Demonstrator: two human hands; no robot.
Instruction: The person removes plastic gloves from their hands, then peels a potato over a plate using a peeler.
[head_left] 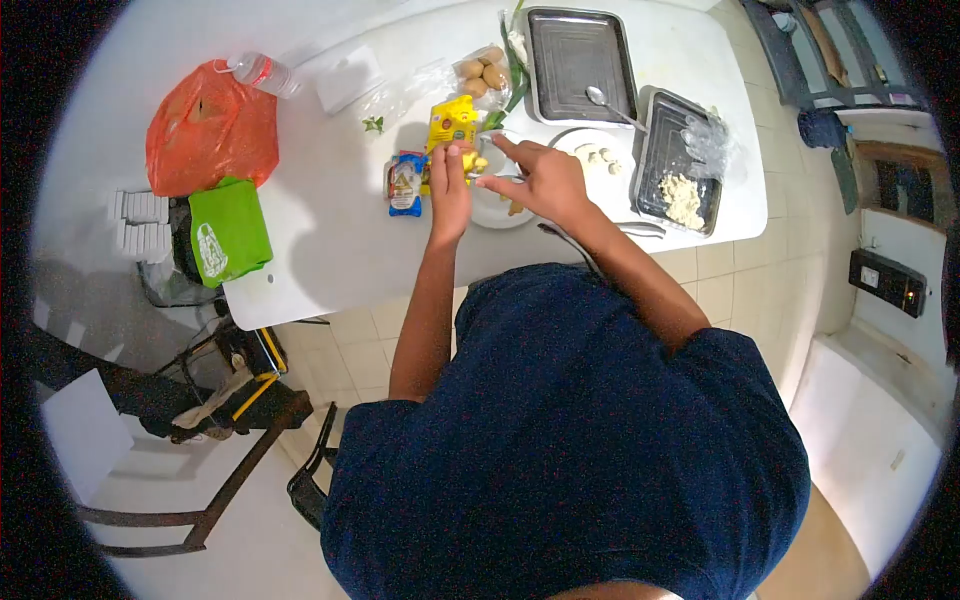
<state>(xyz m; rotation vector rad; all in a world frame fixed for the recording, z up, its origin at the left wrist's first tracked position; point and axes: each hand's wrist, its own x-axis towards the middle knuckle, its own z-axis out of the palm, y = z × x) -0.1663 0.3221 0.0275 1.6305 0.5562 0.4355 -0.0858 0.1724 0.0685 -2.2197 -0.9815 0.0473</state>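
Observation:
My left hand (452,200) is raised over the table, its fingers straight and close together beside a small yellow piece (480,163). From the right, my right hand (553,185) reaches in, index finger and thumb pointing at the left hand. Something thin and pale shows between the two hands, too small to name. Below them a white plate (490,212) carries a few yellowish-brown pieces, partly covered by my right hand. Behind the left hand stands a yellow packet (452,118), and a blue and red packet (406,185) lies to its left.
Further right are a white plate (625,150) with pale lumps, a dark tray (655,150) of crumbly pale food, and another dark tray (580,60) with a spoon (612,104). A bag of brown round items (484,72), a red bag (215,130) and a green bag (230,232) stand left.

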